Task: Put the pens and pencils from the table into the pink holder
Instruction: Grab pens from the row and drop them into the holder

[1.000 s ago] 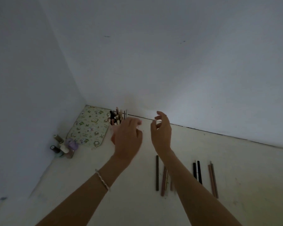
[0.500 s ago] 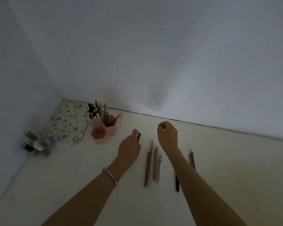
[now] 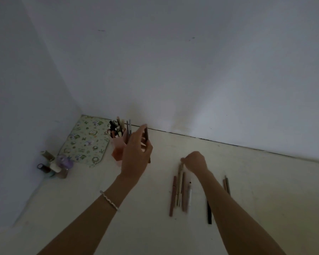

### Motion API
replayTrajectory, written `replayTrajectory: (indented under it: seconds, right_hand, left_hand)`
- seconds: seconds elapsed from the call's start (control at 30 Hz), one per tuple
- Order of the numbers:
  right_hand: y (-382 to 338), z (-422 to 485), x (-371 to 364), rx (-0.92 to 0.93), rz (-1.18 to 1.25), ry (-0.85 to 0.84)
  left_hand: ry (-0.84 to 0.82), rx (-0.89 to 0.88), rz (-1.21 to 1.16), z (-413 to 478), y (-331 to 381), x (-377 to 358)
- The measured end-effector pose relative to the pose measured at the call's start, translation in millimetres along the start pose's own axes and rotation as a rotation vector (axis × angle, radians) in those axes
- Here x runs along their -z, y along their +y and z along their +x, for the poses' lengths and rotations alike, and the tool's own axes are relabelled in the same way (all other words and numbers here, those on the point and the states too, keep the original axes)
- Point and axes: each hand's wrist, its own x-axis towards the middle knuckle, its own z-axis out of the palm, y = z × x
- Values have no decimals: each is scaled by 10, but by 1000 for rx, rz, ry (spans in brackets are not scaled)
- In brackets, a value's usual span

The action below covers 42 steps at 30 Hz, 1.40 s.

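The pink holder (image 3: 117, 147) stands near the back wall, packed with several pens and pencils. My left hand (image 3: 135, 155) hovers just right of it, shut on a dark brown pencil (image 3: 147, 134) held upright, and hides part of the holder. My right hand (image 3: 194, 161) rests lower on the table, fingers pinched on the top end of a pale pencil (image 3: 180, 183). That pencil lies in a row of brown and white pens (image 3: 183, 192). A black pen (image 3: 209, 213) and two more pencils (image 3: 226, 184) lie beside my right forearm.
A flowered mat (image 3: 85, 140) lies in the back left corner beside the holder. Several small bottles (image 3: 52, 165) cluster against the left wall. White walls close the table at the back and left.
My left hand has lifted the dark pencil off the table and carried it up and left to the holder. My right hand dropped onto the top of the pencil row.
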Motion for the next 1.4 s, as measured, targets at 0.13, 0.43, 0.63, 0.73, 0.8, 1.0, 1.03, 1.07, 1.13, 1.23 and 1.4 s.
replayTrajectory:
  seconds: [0.13, 0.43, 0.63, 0.73, 0.8, 1.0, 1.03, 1.07, 1.13, 1.23, 1.4]
  right_hand:
    - [-253, 62, 353, 102, 86, 78]
    - [-872, -248, 467, 288, 520, 224]
    - [-1332, -543, 314, 460, 839, 426]
    - [-1393, -601, 60, 543, 777, 462]
    - [-1317, -596, -118, 625, 590, 419]
    - [-974, -460, -64, 550, 564, 512]
    - [-916, -423, 13, 502, 599, 527]
    - [-849, -389, 92, 461, 627, 535]
    - [-722, -343, 210, 411, 649, 542]
    - [-492, -322, 306, 370, 613, 548]
    - [-89, -342, 318, 311, 558, 501]
  left_hand:
    - [276, 10, -20, 304, -84, 318]
    - [159, -261, 729, 460, -390, 368]
    - [304, -189, 528, 459, -317, 542]
    - [296, -165, 460, 410, -209, 572]
    - [275, -147, 433, 341, -137, 557]
    - [78, -174, 335, -18, 81, 220]
    - [-30, -139, 331, -119, 130, 103]
    - [-164, -78, 339, -230, 178, -39]
    - [-429, 63, 425, -446, 226, -341]
    - [-678, 210, 550, -702, 247, -718]
    - [-741, 284, 652, -930, 142, -952]
